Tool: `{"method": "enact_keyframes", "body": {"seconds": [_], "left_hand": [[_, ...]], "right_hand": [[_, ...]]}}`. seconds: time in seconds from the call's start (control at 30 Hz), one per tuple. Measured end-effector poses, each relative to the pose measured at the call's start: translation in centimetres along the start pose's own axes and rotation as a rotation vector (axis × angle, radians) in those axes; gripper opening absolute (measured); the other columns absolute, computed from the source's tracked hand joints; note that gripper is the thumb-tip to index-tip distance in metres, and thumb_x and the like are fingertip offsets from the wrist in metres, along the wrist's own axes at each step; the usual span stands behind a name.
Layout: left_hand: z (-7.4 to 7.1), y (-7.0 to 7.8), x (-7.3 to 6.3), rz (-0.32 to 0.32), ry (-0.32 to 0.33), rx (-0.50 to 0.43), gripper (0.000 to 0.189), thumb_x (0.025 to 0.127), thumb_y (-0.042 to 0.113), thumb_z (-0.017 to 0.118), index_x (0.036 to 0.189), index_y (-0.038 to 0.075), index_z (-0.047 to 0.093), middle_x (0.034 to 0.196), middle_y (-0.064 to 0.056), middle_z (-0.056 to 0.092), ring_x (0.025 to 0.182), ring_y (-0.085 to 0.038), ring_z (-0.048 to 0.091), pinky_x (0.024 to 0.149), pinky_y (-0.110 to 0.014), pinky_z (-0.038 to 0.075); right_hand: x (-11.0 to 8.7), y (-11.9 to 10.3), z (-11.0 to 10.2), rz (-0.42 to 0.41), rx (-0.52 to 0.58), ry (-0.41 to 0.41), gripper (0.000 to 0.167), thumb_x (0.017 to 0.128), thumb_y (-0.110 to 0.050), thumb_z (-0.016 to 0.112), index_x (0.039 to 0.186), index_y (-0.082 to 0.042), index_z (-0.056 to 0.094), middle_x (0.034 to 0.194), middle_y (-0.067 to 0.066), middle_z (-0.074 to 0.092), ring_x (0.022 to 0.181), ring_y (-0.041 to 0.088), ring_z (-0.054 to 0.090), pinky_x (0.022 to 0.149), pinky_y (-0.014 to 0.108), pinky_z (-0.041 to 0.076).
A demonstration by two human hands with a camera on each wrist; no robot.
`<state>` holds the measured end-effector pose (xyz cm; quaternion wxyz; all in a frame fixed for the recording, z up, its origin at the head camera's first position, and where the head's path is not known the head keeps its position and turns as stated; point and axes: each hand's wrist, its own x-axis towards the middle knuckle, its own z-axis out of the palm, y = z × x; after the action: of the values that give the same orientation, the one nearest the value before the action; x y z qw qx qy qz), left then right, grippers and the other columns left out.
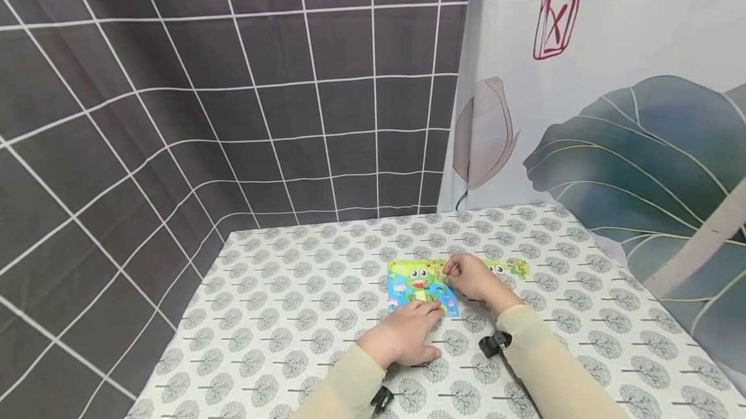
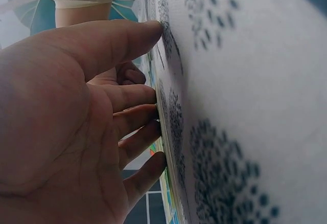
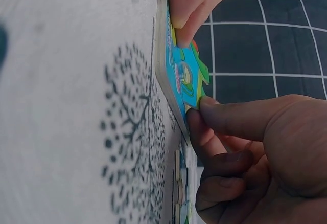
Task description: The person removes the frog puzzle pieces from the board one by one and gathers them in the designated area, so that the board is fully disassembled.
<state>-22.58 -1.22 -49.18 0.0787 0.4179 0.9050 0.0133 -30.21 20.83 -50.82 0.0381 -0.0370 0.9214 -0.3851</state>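
A colourful frog puzzle board [image 1: 398, 272] lies flat on the table, showing a green frog on a blue and yellow-green ground. My left hand [image 1: 402, 336] rests its extended fingers on the board's near edge; the left wrist view shows the fingertips [image 2: 159, 160] spread along that edge. At the board's right side, my right hand [image 1: 474, 280] pinches a blue and green puzzle piece [image 3: 190, 73] between thumb and index finger. This piece stands tilted up from the board, its lower part close to the surface. The other right fingers are curled in.
Right of the board lie loose puzzle pieces, one with frog eyes [image 1: 496, 269] and a green-yellow one [image 1: 517, 268], partly behind my right hand. A tree-print cloth [image 1: 303, 315] covers the table. A dark grid curtain [image 1: 326, 101] and a white lotus-print curtain [image 1: 513, 43] stand behind it.
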Motion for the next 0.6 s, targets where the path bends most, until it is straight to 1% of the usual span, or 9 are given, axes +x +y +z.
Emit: {"method": "enact_keyframes", "body": {"seconds": [0.4,0.6], "left_hand": [[0.08,0.04,-0.04,-0.005,0.001,0.015,0.079,0.096,0.054,0.069,0.161,0.017,0.042,0.168,0.005,0.034,0.152,-0.016,0.033,0.123,-0.033,0.035],[0.11,-0.01,0.02,-0.006,0.0,0.012,0.079,0.096,0.054,0.068,0.161,0.017,0.042,0.169,0.005,0.033,0.153,-0.016,0.033,0.123,-0.033,0.035]], "right_hand": [[-0.08,0.0,0.23,0.011,0.005,0.017,0.01,0.091,-0.006,0.077,0.094,-0.01,0.069,0.078,0.004,0.062,0.064,0.018,0.057,0.053,0.029,0.05],[-0.09,-0.16,0.2,0.011,-0.005,0.031,0.008,0.093,-0.005,0.075,0.094,-0.009,0.069,0.079,0.004,0.063,0.066,0.018,0.057,0.054,0.029,0.05]]}}
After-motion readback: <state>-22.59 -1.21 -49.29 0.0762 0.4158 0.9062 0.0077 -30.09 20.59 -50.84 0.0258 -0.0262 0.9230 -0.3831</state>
